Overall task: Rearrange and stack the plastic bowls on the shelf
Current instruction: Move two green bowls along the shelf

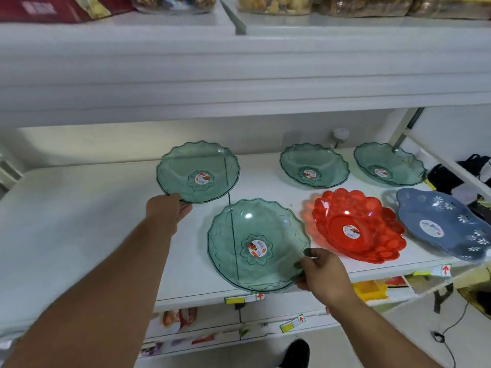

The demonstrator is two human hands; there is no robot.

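No bowls are stacked yet; six sit apart on the white shelf (pixel 79 208). The left hand (pixel 170 211) pinches a see-through green plastic bowl (pixel 198 172) behind the red flower-shaped bowl (pixel 356 224); the right hand (pixel 322 274) grips another green bowl (pixel 256 245) just beside the red one; all the stacking is left.

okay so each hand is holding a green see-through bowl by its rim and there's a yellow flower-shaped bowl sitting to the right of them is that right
Not quite. The flower-shaped plastic bowl to the right is translucent red, not yellow, as the head view shows. The rest holds: the left hand grips the rim of the farther green translucent bowl, and the right hand grips the rim of the nearer green translucent bowl.
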